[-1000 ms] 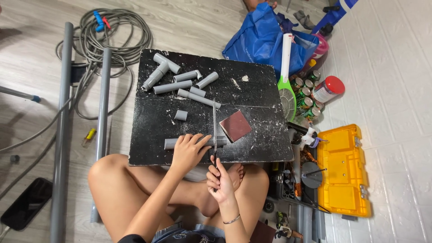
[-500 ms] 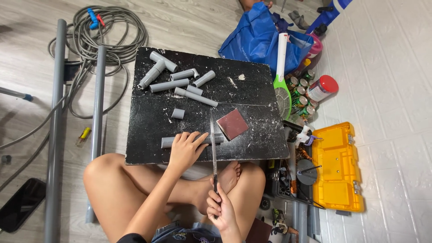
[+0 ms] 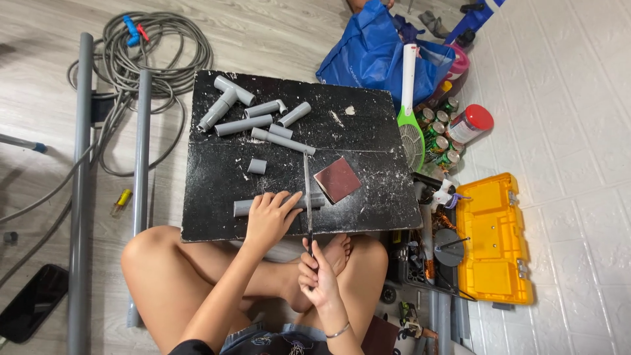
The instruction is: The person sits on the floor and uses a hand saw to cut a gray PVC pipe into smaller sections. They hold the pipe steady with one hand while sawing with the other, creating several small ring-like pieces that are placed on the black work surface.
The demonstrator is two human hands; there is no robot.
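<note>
1 view, head cam: left hand (image 3: 268, 220) is clamped flat over the grey pipe (image 3: 276, 205) lying crosswise on the black board (image 3: 217, 177), pinning it. Right hand (image 3: 318, 271) is closed on the handle end of a thin saw blade (image 3: 307, 197), which runs straight across the pipe just right of the left fingers (image 3: 279, 199). Versus 0.5 s ago, right hand has pushed forward toward the board, blade tip now reaching near the long pipe piece (image 3: 282, 141); versus 1.0 s ago it's back about where it was. Reads as 1 full saw stroke, cut in progress. Red-brown sandpaper square (image 3: 337, 179) unmoved beside the blade; left-hand grip unchanged.
</note>
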